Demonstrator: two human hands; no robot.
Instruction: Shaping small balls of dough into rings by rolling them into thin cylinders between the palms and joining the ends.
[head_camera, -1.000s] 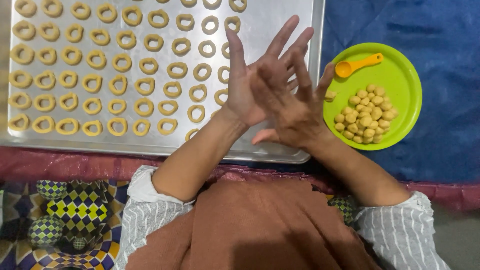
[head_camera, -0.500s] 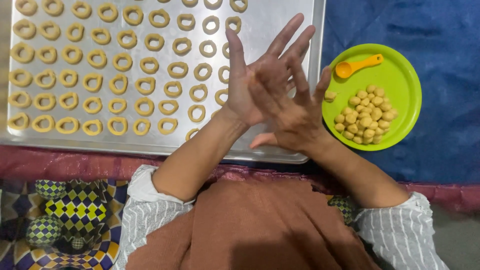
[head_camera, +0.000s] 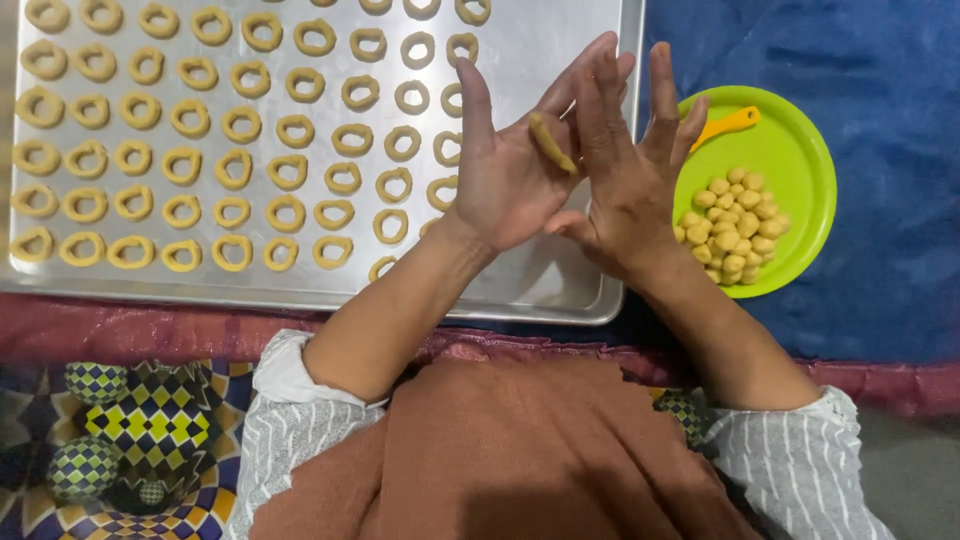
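My left hand (head_camera: 505, 175) is held palm up over the right end of the metal baking tray (head_camera: 560, 40). A short thin roll of yellow dough (head_camera: 552, 143) lies across its palm and fingers. My right hand (head_camera: 632, 185) presses against the left one from the right, fingers spread, back of the hand facing me, pinning the roll between the two palms. Many dough rings (head_camera: 250, 130) lie in rows on the tray. Right of my hands, a green plate (head_camera: 800, 150) holds a pile of small dough balls (head_camera: 735, 225) and a yellow spoon (head_camera: 728, 125).
The tray and plate rest on a blue cloth (head_camera: 890, 200) with a red edge (head_camera: 140, 330) along the front. A patterned cloth (head_camera: 140, 430) lies at the lower left. My brown garment and striped sleeves fill the bottom.
My right hand has slid off the left palm towards the right, and the dough between them now shows as a thin roll. Tray and plate have not moved.
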